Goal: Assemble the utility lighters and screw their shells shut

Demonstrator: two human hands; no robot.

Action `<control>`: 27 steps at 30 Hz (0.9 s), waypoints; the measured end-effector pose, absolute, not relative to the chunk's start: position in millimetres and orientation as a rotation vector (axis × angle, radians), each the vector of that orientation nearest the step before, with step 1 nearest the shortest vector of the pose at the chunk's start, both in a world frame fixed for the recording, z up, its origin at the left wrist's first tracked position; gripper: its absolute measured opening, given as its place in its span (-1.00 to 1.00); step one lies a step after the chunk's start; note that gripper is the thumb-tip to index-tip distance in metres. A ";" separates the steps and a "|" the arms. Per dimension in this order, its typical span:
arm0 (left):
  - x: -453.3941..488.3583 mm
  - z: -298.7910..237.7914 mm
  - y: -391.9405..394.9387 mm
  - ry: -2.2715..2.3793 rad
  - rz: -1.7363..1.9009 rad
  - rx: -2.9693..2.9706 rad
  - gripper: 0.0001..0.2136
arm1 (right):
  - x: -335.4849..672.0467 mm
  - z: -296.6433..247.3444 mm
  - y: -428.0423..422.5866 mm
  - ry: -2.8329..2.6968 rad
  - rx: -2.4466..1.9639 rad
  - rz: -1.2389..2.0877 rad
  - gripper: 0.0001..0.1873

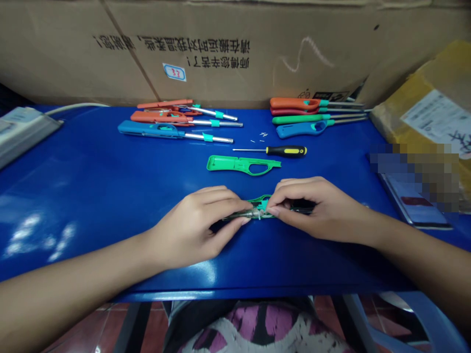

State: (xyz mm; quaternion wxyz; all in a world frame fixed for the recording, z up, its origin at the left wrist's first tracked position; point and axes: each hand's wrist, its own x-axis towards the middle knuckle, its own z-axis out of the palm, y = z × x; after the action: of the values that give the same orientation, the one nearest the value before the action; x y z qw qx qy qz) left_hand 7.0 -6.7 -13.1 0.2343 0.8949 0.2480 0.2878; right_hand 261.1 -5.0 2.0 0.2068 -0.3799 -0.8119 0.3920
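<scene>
An opened green utility lighter [264, 203] lies between my hands near the table's front edge, its inner parts and teal trigger exposed. My left hand [196, 223] is closed around its left part, thumb and fingers gripping a clear, tube-like piece. Thumb and forefinger of my right hand [324, 208] pinch at the lighter beside the trigger; the exact small part between them is hidden. Just behind lies the loose green half-shell [235, 165] of a lighter handle. Beyond it are a black and yellow screwdriver [287, 151] and several tiny screws [263, 134].
Assembled-looking lighters, a blue one [150, 129] among them, lie at the back left. More lighters [294, 104] rest at the back right. A cardboard box [221, 29] walls off the back. At right are a taped parcel [423, 98] and a phone [415, 196].
</scene>
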 end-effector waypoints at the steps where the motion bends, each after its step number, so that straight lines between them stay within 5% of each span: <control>1: 7.2 -13.6 -6.9 0.681 0.797 2.452 -0.79 | 261.1 1.8 -4.6 -2.257 -1.058 1.101 -0.86; 27: 8.6 -12.7 -10.6 0.724 0.825 2.424 -0.81 | 261.6 3.0 -5.2 -2.224 -1.067 1.120 -0.85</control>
State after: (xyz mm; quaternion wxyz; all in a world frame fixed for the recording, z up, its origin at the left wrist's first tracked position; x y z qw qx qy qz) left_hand 8.6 -10.6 -12.7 0.2379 0.8848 0.2644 0.3011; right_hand 261.6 -5.2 3.0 0.2145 -0.3848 -0.8019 0.4037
